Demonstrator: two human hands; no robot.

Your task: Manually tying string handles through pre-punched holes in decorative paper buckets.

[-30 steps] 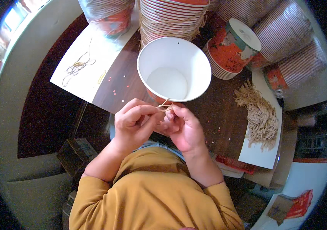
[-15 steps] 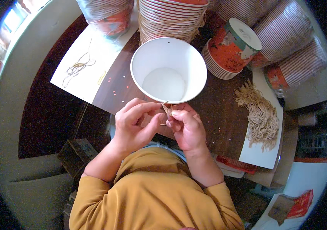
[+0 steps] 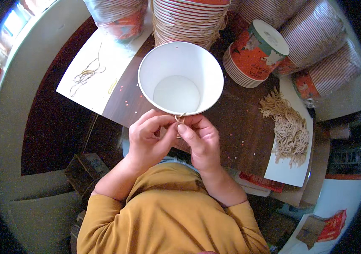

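Observation:
A white-lined paper bucket [image 3: 208, 76] stands before me, its open mouth tilted toward me. A small dark hole shows in its far wall. At the near rim a piece of tan cord [image 3: 180, 119] makes a small loop that stands up against the edge. My left hand [image 3: 148, 137] pinches the cord from the left between thumb and forefinger. From the other side my right hand [image 3: 203, 142] grips it too, thumb on top. The bucket's outer near side, below the rim, is mostly hidden by my fingers.
A bundle of tan cords [image 3: 290, 131] lies on white card at right. Stacked buckets [image 3: 191, 21] wound with cord stand behind; an upturned red bucket [image 3: 259, 55] and plastic-wrapped stacks [image 3: 316, 34] are at back right. Loose strings [image 3: 88, 76] lie on white card at left.
The bucket has shifted slightly left. My right hand has moved left, closer to my left hand, and the cord between them now shows as a small rounded loop.

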